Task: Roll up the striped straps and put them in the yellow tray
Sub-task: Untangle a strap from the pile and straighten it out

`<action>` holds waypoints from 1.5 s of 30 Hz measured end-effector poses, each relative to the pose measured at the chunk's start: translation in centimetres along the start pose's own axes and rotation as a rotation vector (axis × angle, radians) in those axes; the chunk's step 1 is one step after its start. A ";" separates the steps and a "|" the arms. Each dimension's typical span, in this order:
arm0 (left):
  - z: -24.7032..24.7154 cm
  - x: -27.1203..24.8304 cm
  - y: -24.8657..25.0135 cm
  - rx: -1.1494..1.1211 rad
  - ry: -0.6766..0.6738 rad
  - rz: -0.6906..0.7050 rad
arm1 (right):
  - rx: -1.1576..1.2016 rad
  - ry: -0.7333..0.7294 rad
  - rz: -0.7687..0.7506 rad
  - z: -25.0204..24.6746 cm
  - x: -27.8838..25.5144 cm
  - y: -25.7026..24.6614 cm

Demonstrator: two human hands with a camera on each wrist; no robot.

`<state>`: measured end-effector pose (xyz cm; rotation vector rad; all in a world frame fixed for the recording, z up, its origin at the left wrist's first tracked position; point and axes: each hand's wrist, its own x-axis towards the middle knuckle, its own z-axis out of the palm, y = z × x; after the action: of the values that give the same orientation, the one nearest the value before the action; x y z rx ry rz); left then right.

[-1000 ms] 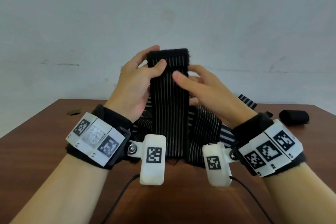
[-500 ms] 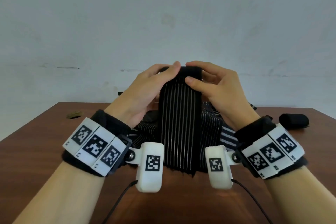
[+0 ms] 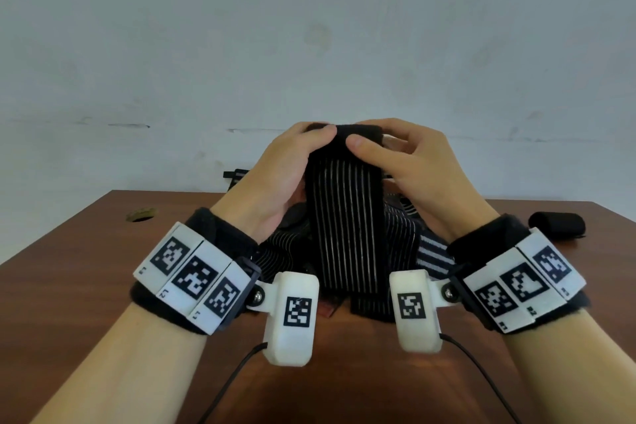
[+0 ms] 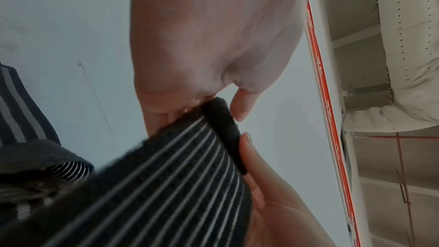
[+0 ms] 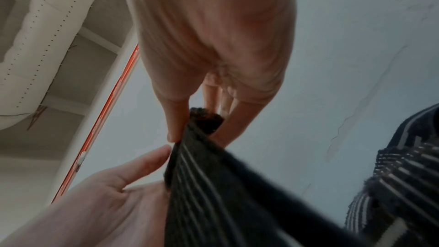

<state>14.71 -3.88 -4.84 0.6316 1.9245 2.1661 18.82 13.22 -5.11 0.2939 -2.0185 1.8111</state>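
Head view shows the striped strap [image 3: 346, 224] hanging straight down, long way up and down, from a small black roll at its top. The left hand [image 3: 275, 182] and right hand [image 3: 416, 169] both pinch that roll, one at each end, equally near. The strap's bottom end reaches the strap pile [image 3: 409, 234] on the table [image 3: 69, 251]. No yellow tray shows.
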 end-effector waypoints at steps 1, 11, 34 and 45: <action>-0.1 0.0 0.0 0.009 -0.046 -0.048 | -0.022 -0.002 -0.016 0.0 0.1 0.1; -0.4 -0.1 -0.1 0.166 0.070 -0.051 | -0.081 -0.013 -0.016 0.7 0.1 0.5; 0.2 -0.4 -0.1 0.044 0.023 -0.055 | -0.010 -0.034 0.050 0.1 0.3 0.3; 0.2 -0.2 -0.4 0.040 -0.055 0.058 | 0.054 -0.082 0.123 -1.0 0.5 0.3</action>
<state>14.89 -3.70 -5.29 0.7544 1.9488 2.1260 18.44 14.33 -5.05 0.2689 -2.0868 1.9605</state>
